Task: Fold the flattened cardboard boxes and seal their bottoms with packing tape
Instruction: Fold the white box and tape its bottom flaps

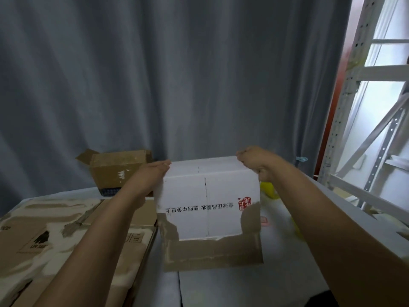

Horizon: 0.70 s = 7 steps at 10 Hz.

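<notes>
A white cardboard box (208,202) with upside-down black print and a red stamp stands on the table in front of me, brown torn patches along its lower near face. My left hand (150,178) lies flat against the box's upper left corner, fingers straight. My right hand (254,160) grips the top right far edge, fingers curled over it. Flattened brown boxes (55,231) lie stacked on the left of the table. No tape roll is plainly visible.
An opened brown box (115,169) stands at the back left against a grey curtain (177,74). A yellow object (269,189) sits behind the white box on the right. White metal shelving (365,129) rises on the right. The table (221,289) is covered in white.
</notes>
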Motion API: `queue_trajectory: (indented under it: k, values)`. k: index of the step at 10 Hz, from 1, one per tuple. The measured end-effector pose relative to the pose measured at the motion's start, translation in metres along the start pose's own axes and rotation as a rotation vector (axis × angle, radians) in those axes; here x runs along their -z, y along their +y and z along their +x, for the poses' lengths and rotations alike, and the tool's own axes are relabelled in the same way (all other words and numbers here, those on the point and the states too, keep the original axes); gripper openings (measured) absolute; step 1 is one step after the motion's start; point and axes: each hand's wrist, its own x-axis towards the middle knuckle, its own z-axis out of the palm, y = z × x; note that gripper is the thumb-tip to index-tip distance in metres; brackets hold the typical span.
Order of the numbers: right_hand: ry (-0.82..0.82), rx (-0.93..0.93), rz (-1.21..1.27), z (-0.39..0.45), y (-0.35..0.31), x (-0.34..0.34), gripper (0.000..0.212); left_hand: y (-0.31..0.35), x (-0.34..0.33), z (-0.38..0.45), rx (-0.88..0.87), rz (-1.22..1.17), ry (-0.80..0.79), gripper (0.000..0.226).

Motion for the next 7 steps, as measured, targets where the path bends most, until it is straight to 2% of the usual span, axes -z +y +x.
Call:
queue_trajectory:
  k: [2, 4, 5, 7]
  values:
    - [0.053, 0.036, 0.241, -0.021, 0.035, -0.017, 0.04, -0.012, -0.012, -0.023, -0.085, 0.087, 0.025, 0.036]
    - [0.067, 0.145, 0.001, -0.025, 0.056, -0.023, 0.043, -0.023, -0.025, -0.03, -0.194, 0.263, 0.072, 0.039]
    - [0.144, 0.182, -0.024, -0.026, 0.066, -0.034, 0.042, -0.026, -0.026, -0.029, -0.227, 0.315, 0.058, 0.039]
    - [0.137, 0.099, 0.006, -0.008, 0.061, -0.029, 0.043, -0.011, -0.029, -0.01, -0.216, 0.291, 0.002, 0.038]
